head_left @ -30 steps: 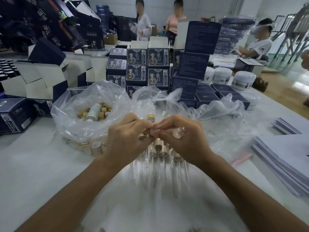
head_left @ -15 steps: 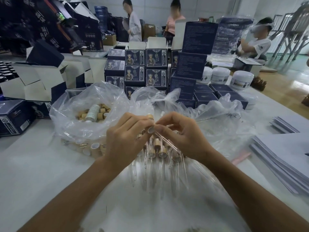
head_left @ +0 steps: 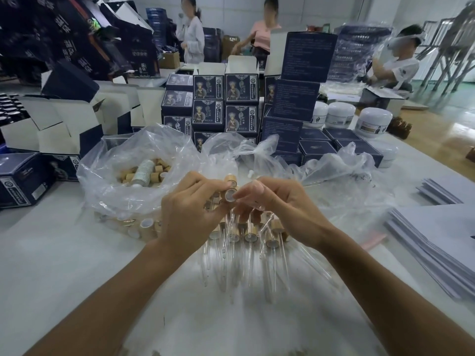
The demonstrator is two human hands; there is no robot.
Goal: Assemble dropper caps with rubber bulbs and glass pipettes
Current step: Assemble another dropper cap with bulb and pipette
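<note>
My left hand [head_left: 191, 209] pinches a wooden dropper cap [head_left: 229, 194] with its white open end turned toward me. My right hand [head_left: 280, 201] meets it from the right, its fingers curled round a clear glass pipette [head_left: 263, 223] that slants down below the palm. A second wooden cap [head_left: 230, 179] shows just above my left fingers. Below both hands, a row of assembled droppers [head_left: 244, 242] lies on the white table with their glass tubes pointing toward me.
A clear plastic bag [head_left: 123, 186] of wooden caps and a white bottle [head_left: 142, 173] sits at left. Crumpled plastic [head_left: 334, 173] spreads to the right. Dark blue boxes [head_left: 226, 104] and white jars [head_left: 374, 123] stand behind. Paper stacks [head_left: 437, 242] lie at right. Three people work further back.
The cap in my left hand has turned so its white open end faces me. The pipette in my right hand swung from level to slanting downward.
</note>
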